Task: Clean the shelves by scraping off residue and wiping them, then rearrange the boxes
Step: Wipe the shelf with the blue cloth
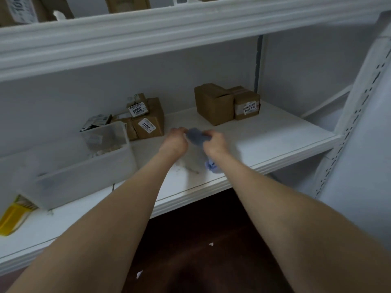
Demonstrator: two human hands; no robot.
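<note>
The left hand (175, 141) and right hand (216, 143) are each pinching an end of the grey-blue cloth (197, 137) just above the white shelf (275, 132), its long axis running left-right between them

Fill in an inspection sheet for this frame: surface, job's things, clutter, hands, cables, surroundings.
Surface: white shelf; dirty smudge near its front edge, below the hands.
Job's things: blue-grey cloth held over the shelf; box labelled 3004 and box labelled 2011 towards the back left; two brown boxes side by side at the back right.
Clutter: clear bin on the left; yellow item at the far left.
Hands: left hand and right hand both grip the cloth.
Cables: nothing seen.
Surroundings: upper shelf carrying more boxes; perforated upright on the right; dark floor with white scraps.
</note>
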